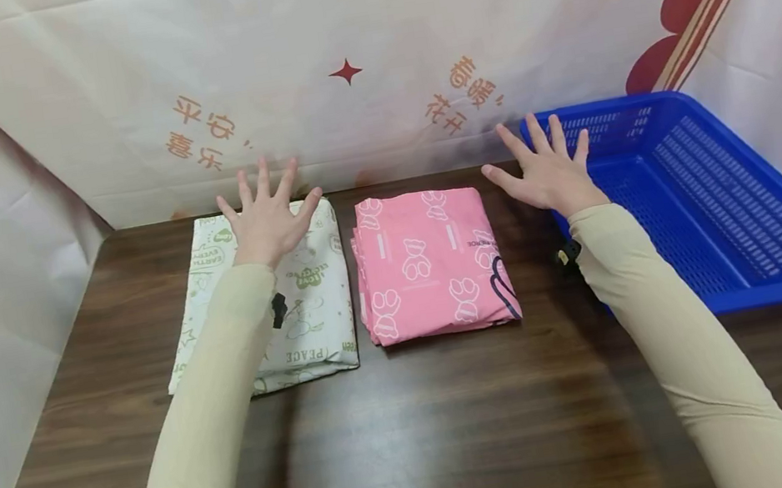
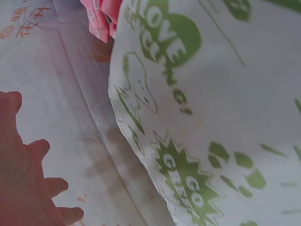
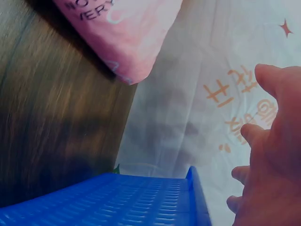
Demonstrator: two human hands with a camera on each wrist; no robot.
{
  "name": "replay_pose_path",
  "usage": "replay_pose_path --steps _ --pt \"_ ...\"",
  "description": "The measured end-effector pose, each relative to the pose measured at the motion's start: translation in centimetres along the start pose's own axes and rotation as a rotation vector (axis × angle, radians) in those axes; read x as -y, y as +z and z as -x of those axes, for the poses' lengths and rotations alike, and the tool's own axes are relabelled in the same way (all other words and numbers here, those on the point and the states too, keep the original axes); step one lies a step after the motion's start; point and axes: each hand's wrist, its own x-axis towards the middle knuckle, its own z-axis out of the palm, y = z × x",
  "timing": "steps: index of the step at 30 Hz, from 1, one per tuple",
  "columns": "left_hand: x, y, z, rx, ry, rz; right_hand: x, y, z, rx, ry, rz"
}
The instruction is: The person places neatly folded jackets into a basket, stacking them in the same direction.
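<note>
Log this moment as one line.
left grip: open, empty, near white cloth | right grip: open, empty, near blue basket | pink cloth: folded, on table

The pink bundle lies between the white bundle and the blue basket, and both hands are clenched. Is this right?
Not clenched: the head view shows the left hand and the right hand spread open. The pink bundle does lie between the white bundle and the blue basket.

White fabric [image 2: 263, 84] with green lettering [image 2: 171, 44], including "LOVE" and "GO", fills the right side. At the left edge, the left hand [image 2: 26, 172] spreads its fingers before a pale backdrop [image 2: 70, 94] bearing orange characters [image 2: 23, 22]. Pink fabric [image 2: 104, 19] shows at the top.
</note>
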Motion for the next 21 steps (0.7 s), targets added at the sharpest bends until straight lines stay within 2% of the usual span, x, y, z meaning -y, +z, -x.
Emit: replay_pose_path --steps 5,11,16,21 --pt "-0.9 0.0 0.1 -0.001 0.019 0.01 0.4 -0.2 0.5 -0.003 -0.006 0.008" --pt "-2.2 0.6 0.6 -0.005 0.058 0.068 1.0 0.0 1.1 -0.014 -0.022 0.01" --pt "-3.6 1.7 1.0 0.016 0.095 0.146 2.2 0.7 1.6 -0.035 -0.069 0.015" --pt "-5.0 3.3 1.7 0.048 0.122 0.229 3.6 2.0 2.0 -0.032 -0.161 -0.022"
